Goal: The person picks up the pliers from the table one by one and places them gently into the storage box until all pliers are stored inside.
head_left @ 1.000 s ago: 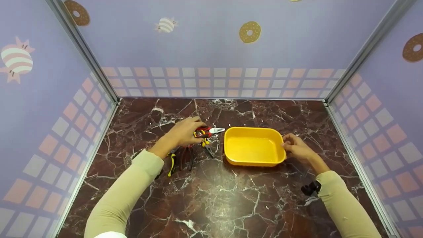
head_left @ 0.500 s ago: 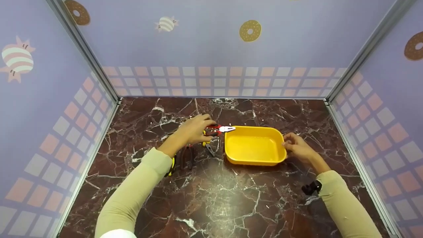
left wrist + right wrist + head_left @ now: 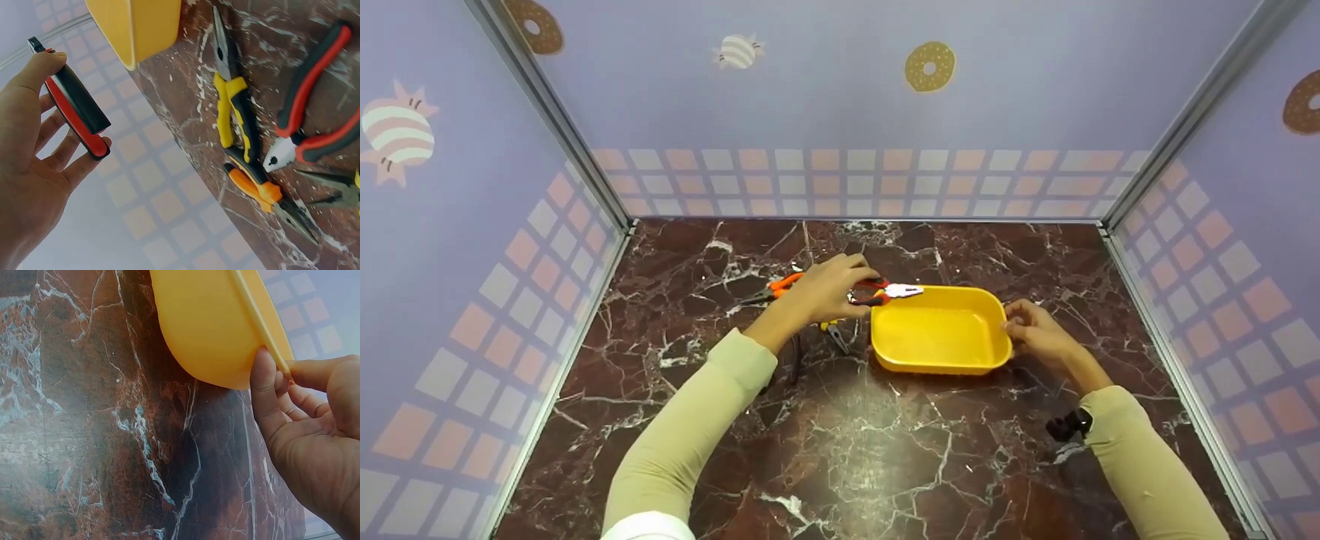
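My left hand [image 3: 829, 291] grips a pair of red-and-black combination pliers [image 3: 903, 291] by the handles. Their bright jaws overlap the back left corner of the yellow plastic tub [image 3: 941, 337]. In the left wrist view the pliers' handles [image 3: 79, 101] lie between thumb and fingers, the head mostly cut off. At the tub's right end my right hand [image 3: 1039, 335] pinches the rim, thumb outside and fingers over the edge, as the right wrist view shows of this hand [image 3: 315, 433]. The tub's visible inside holds nothing.
Left of the tub lie yellow-and-black long-nose pliers [image 3: 235, 101], orange-handled pliers [image 3: 264, 188], red-and-black cutters [image 3: 312, 81] and another pair of pliers [image 3: 344, 188] at the view's edge. Patterned panels [image 3: 840, 97] enclose the marbled tabletop [image 3: 855, 450] at back and sides.
My left hand has moved right with the combination pliers, from left of the tub to over its left rim. Orange pliers now show behind the wrist. The right hand and tub stay put.
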`<state>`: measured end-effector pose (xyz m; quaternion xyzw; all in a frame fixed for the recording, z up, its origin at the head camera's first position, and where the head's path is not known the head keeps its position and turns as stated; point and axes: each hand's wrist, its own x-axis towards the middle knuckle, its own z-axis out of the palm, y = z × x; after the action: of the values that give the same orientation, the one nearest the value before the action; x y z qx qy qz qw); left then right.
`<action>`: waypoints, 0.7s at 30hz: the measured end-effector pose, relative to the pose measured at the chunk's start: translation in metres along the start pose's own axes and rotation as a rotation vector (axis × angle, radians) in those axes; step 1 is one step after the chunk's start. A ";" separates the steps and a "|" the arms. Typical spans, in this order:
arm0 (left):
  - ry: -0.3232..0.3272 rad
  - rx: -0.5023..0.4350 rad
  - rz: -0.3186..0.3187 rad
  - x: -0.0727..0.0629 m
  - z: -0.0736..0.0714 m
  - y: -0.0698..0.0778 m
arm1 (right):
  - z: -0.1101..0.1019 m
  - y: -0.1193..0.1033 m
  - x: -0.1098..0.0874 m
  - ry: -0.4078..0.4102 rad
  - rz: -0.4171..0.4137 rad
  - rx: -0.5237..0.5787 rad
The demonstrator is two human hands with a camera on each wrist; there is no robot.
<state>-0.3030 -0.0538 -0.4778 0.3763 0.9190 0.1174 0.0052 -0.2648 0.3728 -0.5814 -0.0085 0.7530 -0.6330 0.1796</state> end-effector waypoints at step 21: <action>0.008 -0.005 0.063 0.032 0.020 0.026 | -0.001 0.000 -0.001 -0.020 -0.013 -0.021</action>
<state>-0.3063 -0.0092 -0.4886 0.4047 0.9064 0.1211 -0.0013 -0.2644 0.3740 -0.5812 -0.0215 0.7578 -0.6259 0.1830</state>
